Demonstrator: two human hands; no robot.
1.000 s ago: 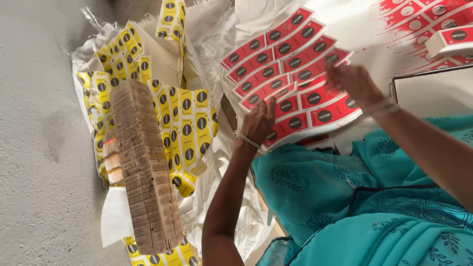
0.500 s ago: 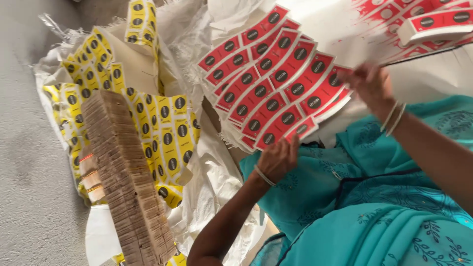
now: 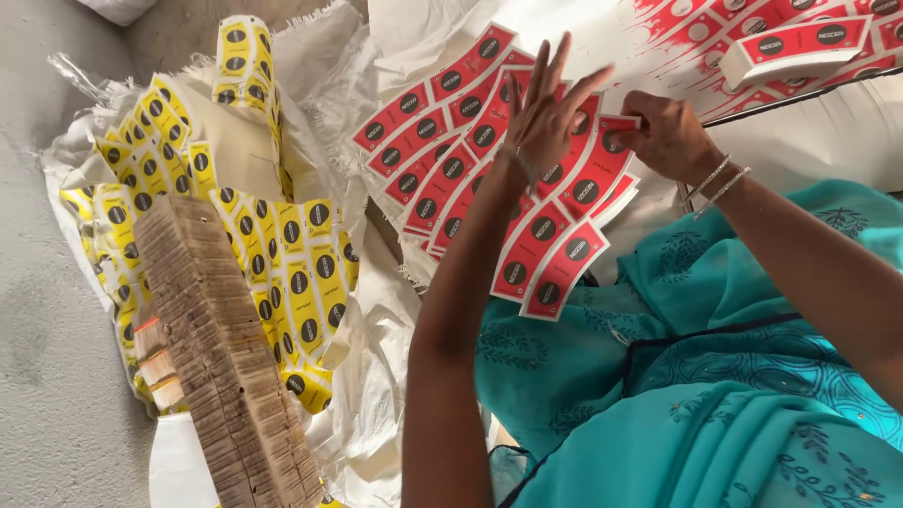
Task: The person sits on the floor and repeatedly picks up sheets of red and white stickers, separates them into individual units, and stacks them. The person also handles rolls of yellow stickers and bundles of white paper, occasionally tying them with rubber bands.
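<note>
Fingers (image 3: 555,71) of your left hand (image 3: 546,122) spread wide and straight, gripping nothing, the palm resting over a fan of flat red paper cup blanks (image 3: 451,155). Your right hand (image 3: 668,136) pinches one red blank (image 3: 602,155) at its upper corner between thumb and fingers, just beside the left hand.

The red blanks are long, slightly curved strips of printed card, each bearing black discs and edged in white. They overlap like shingles in a slanting row, running from upper left down to your lap, where the lowest blanks lie against the teal patterned cloth (image 3: 715,376) of your clothing.

To the left, well apart from both hands, a heap of yellow paper cup blanks (image 3: 282,254) with the same black discs lies on a white woven sack (image 3: 376,310). A tall brown stack of blanks seen edge-on (image 3: 226,357) rests across the yellow heap. Grey concrete floor (image 3: 47,376) borders the sack.
</note>
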